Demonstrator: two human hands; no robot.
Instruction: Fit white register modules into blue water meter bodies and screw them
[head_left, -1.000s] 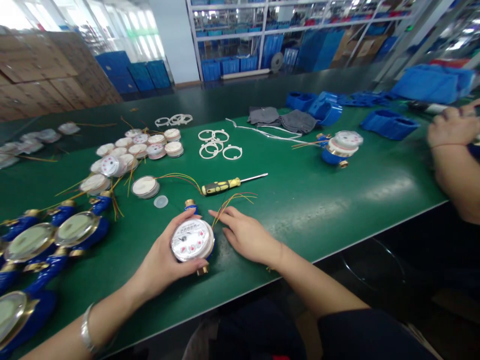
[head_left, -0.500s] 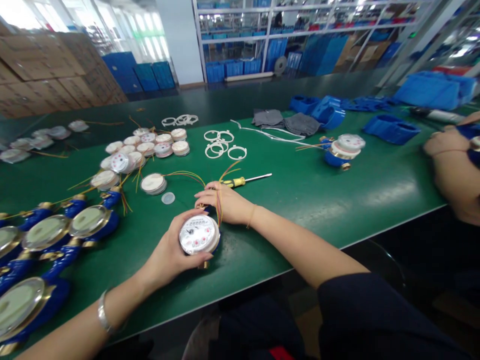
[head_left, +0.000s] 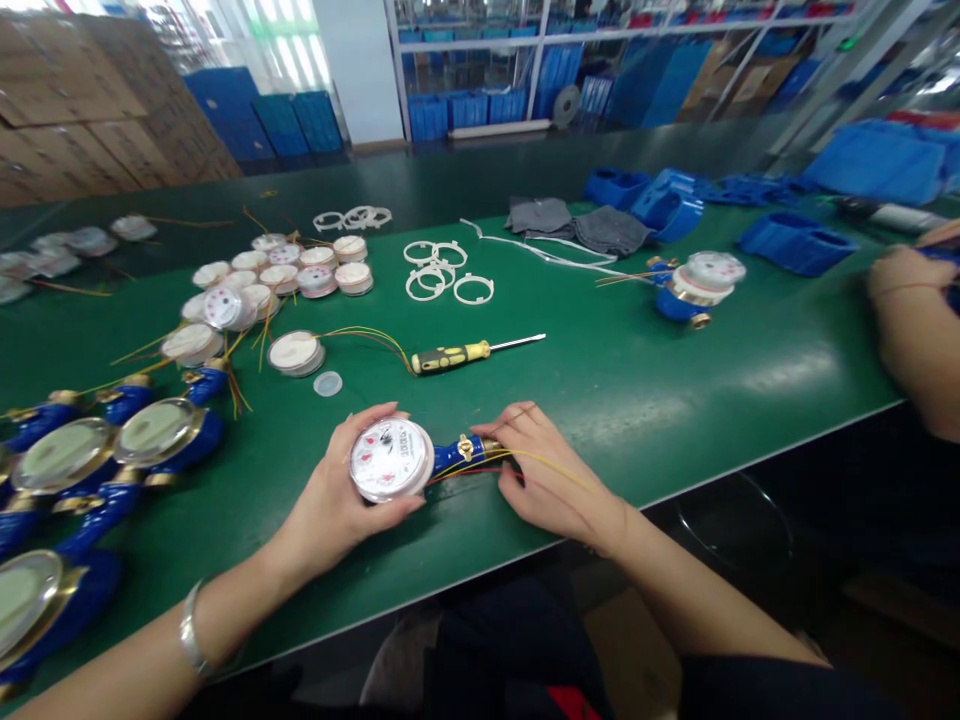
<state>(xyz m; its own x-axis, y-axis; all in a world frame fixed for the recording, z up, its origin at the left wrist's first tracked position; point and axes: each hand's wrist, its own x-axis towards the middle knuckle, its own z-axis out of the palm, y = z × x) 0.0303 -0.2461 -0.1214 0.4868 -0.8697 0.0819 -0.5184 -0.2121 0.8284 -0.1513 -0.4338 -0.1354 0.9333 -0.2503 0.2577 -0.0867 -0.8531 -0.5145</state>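
The left hand (head_left: pixel 330 505) comes in from the near left, wrist on the desk (head_left: pixel 675 400), its fingers and thumb curled round the rim of the water meter (head_left: pixel 390 460) and gripping it. The meter lies near the desk's near edge, its white dial tilted up toward the camera and its blue body with a brass end pointing right. The right hand (head_left: pixel 544 470) reaches in from the near right, palm down, fingers partly bent, their tips on the brass end and on the thin coloured wires (head_left: pixel 487 462) that trail from the meter; whether it pinches them I cannot tell.

Just beyond both hands the green surface is bare up to a yellow-handled screwdriver (head_left: pixel 469 352) and a small clear cap (head_left: pixel 328 384). To the right, open desk runs toward a co-worker's hand (head_left: pixel 911 280) at the right edge. To the left, a row of blue meters (head_left: pixel 150 440) crowds the near left corner, with white dial units (head_left: pixel 277 275) farther back and white rings (head_left: pixel 442 272) in the middle far part.
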